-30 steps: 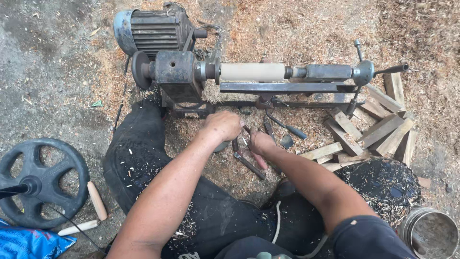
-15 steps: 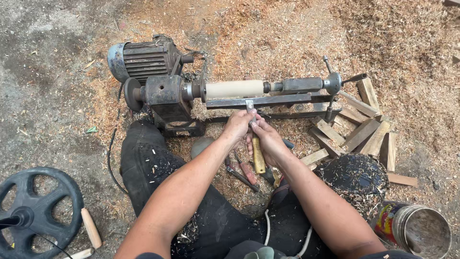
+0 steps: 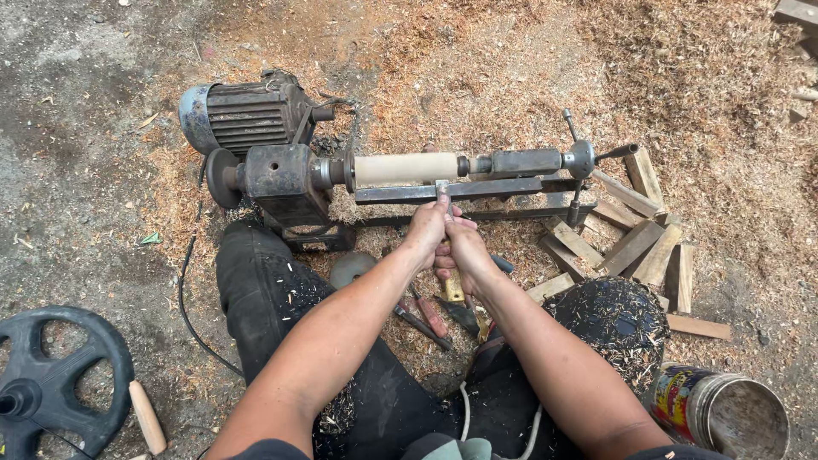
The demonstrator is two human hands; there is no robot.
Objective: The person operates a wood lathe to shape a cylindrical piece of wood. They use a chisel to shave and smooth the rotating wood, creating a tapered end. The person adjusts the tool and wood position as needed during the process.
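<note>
A small wood lathe [image 3: 281,175] sits on the sawdust-covered ground, with a pale wooden cylinder [image 3: 406,168] mounted between its head and tailstock [image 3: 524,162]. Both my hands grip one chisel with a yellowish wooden handle [image 3: 452,285]. My left hand [image 3: 429,230] holds it near the metal blade [image 3: 441,189], whose tip rests on the lathe's tool rest bar [image 3: 443,192] just below the cylinder. My right hand [image 3: 464,251] wraps the handle behind it.
An electric motor [image 3: 243,115] stands behind the lathe. More hand tools [image 3: 426,317] lie between my legs. Cut wooden blocks [image 3: 635,243] are piled at right, an open tin can [image 3: 724,413] at lower right, a black wheel [image 3: 51,379] at lower left.
My hands picked a chisel from the tools on the ground, then raised it to the tool rest. The view has moved closer to the lathe.
</note>
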